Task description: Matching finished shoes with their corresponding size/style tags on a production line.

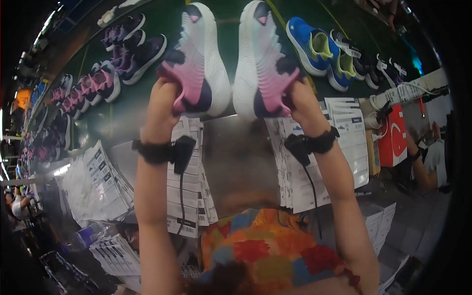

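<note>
**Two shoes held up by the heels**

The left hand (162, 105) is gripping the heel of the left shoe (199, 59), and the right hand (301, 101) is gripping the right shoe (263, 61). Both are pointing away over the green belt (147, 108), with paper stacks (189, 182) lying below the wrists.

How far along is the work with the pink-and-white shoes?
Done: purple shoes and blue shoes already lie in pairs on the green belt. In hand: left hand and right hand each grip one pink-and-white shoe by its heel. Left: neither is set down.
</note>
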The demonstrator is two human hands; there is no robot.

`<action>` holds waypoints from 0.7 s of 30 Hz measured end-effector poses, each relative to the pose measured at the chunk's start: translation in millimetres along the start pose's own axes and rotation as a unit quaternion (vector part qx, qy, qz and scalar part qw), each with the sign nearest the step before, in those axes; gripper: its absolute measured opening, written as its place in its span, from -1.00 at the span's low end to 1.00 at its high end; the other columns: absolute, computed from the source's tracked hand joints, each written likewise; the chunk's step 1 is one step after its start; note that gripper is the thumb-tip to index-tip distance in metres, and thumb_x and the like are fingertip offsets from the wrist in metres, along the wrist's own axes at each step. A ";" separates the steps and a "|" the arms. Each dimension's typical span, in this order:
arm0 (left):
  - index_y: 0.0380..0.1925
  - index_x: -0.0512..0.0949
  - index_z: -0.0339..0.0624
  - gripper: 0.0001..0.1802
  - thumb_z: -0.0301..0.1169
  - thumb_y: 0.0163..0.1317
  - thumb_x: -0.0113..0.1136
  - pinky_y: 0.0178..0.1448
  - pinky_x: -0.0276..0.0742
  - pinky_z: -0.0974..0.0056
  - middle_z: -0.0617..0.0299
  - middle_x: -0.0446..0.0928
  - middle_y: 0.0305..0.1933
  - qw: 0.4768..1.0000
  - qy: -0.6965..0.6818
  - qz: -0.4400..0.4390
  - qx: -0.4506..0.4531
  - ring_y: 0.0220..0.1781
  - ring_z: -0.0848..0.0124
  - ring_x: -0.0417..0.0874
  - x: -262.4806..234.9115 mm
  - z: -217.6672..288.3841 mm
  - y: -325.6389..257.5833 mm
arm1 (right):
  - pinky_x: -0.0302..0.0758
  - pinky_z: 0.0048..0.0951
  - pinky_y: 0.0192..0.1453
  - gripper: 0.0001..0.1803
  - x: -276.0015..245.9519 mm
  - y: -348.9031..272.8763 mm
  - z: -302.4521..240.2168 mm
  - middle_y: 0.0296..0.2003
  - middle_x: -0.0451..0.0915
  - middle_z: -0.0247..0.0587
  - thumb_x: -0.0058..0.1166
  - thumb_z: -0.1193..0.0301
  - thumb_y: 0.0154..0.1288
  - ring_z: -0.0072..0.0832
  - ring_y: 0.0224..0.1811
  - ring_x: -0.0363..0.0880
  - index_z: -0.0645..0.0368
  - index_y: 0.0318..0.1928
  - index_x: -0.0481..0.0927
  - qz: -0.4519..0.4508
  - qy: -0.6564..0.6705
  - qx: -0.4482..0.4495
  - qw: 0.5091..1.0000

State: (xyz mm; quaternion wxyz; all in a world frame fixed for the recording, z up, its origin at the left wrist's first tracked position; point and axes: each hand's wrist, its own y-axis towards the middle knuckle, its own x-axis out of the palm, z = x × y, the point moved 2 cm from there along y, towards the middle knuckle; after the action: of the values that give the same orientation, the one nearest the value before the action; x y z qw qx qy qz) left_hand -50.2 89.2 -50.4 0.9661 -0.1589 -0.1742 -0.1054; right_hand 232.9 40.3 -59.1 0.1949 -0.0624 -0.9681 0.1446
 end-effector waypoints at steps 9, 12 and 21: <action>0.41 0.16 -0.25 -0.16 -0.23 0.21 0.32 0.44 0.25 0.07 -0.36 0.23 0.40 0.789 0.568 -0.096 0.213 0.46 -0.09 0.27 12.1 -8.0 -64.6 | 0.47 -0.23 0.17 -0.44 15.7 22.7 44.5 0.04 0.57 0.05 0.22 0.30 0.19 -0.18 0.09 0.56 0.22 0.18 0.44 -0.070 -0.382 -0.225 0.894; 0.41 0.16 -0.19 -0.03 0.03 0.12 0.36 0.40 0.14 -0.29 -0.55 0.15 0.35 0.673 0.736 -0.014 0.072 0.41 -0.52 0.07 15.4 -13.9 -144.2 | 0.53 -0.31 0.08 -0.45 -18.6 -31.4 52.3 -0.01 0.58 -0.06 0.22 0.24 0.28 -0.28 -0.01 0.59 0.22 0.20 0.42 -0.081 -0.415 -0.170 0.890; 0.49 -0.04 -0.14 0.53 0.32 -0.46 0.54 0.18 -0.11 -0.73 -0.48 -0.38 0.51 0.727 0.666 0.127 -0.111 0.47 -0.58 -0.30 -30.5 -87.4 -220.0 | 0.56 -0.47 -0.04 -0.32 46.2 -107.1 118.0 0.06 0.50 -0.13 0.13 0.08 0.38 -0.46 -0.02 0.54 0.30 0.29 0.29 -0.320 -0.239 0.218 0.890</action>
State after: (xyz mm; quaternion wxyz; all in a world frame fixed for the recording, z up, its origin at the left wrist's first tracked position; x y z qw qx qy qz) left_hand -108.6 -140.3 -79.9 0.8138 -0.1747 0.5487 -0.0787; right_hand 137.0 -83.5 -114.0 0.0016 0.3316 -0.8972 0.2919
